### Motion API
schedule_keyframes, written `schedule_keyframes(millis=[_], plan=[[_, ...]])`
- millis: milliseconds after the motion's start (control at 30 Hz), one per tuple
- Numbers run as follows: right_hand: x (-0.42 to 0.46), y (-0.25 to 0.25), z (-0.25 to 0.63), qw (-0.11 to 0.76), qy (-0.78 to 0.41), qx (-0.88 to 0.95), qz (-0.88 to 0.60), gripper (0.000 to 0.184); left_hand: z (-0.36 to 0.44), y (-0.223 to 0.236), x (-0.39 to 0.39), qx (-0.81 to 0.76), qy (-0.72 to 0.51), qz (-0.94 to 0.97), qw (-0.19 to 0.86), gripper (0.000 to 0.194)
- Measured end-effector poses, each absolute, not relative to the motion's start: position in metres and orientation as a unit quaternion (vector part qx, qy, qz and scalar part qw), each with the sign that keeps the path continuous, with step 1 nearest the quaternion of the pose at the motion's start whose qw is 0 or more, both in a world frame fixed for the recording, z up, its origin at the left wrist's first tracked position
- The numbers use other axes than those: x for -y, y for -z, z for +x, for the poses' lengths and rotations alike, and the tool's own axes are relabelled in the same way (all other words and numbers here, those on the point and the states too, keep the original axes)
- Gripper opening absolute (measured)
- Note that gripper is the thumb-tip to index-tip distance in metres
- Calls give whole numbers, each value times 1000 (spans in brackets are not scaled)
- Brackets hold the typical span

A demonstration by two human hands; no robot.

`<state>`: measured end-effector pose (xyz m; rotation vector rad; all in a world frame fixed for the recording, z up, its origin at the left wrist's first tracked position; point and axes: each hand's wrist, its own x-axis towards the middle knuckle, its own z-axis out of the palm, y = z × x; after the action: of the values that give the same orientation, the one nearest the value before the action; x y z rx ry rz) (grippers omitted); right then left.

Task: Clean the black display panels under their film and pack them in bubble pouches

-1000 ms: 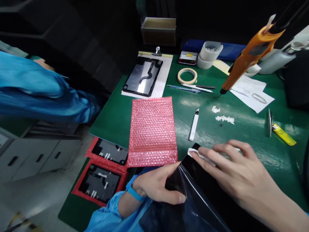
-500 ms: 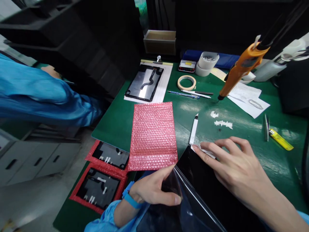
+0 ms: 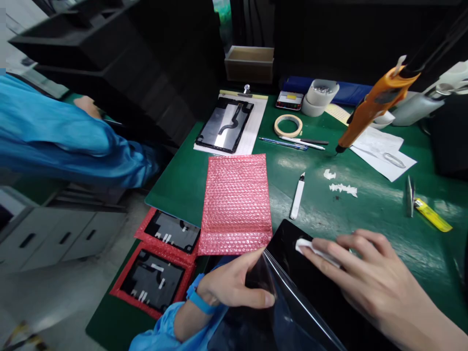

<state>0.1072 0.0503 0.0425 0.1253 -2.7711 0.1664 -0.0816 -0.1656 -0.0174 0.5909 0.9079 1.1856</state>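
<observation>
A glossy black screen panel point(image 3: 284, 236) lies in front of me at the bottom of the head view, its far corner on the green table. My left hand point(image 3: 234, 285), with a blue band on its wrist, pinches the clear protective film point(image 3: 288, 312), which is folded back from the panel. The film edge runs diagonally across the black surface. My right hand point(image 3: 365, 273) presses a folded white wipe point(image 3: 304, 244) onto the bare part of the panel. A white craft knife point(image 3: 298, 197) lies just beyond the panel's corner.
A pink bubble-wrap pouch point(image 3: 236, 200) lies by my left hand. Two panels on pink wrap point(image 3: 155, 282) are lower left. Behind are a tablet screen point(image 3: 228, 124) on a clipboard, a tape roll point(image 3: 288, 126) and pens. An orange electric screwdriver point(image 3: 376, 107) hangs at right. A co-worker's blue sleeve point(image 3: 73, 131) is left.
My right hand has drawn the wipe back from the panel's far corner, toward me and slightly right. My left hand keeps its hold on the film. The view has shifted slightly.
</observation>
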Motion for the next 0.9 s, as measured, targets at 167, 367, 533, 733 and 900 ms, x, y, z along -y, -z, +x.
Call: schedule_keyframes(millis=[167,367,533,733,900], plan=[[-46,-46,100,177,-58,978,97,42,-81,18,168,-406,-527,263,699,72],[-47,-39,125,172,-61,983,19,44,-83,22,176,-419,-540,256,684,63],[-50,-41,159,134,-14,990,30,53,-83,21,176,-441,-543,214,682,57],[-85,-33,204,133,64,983,-111,51,-85,25,174,-474,-569,163,652,58],[-85,-29,211,152,53,948,-274,36,-92,31,172,-486,-589,172,622,62]])
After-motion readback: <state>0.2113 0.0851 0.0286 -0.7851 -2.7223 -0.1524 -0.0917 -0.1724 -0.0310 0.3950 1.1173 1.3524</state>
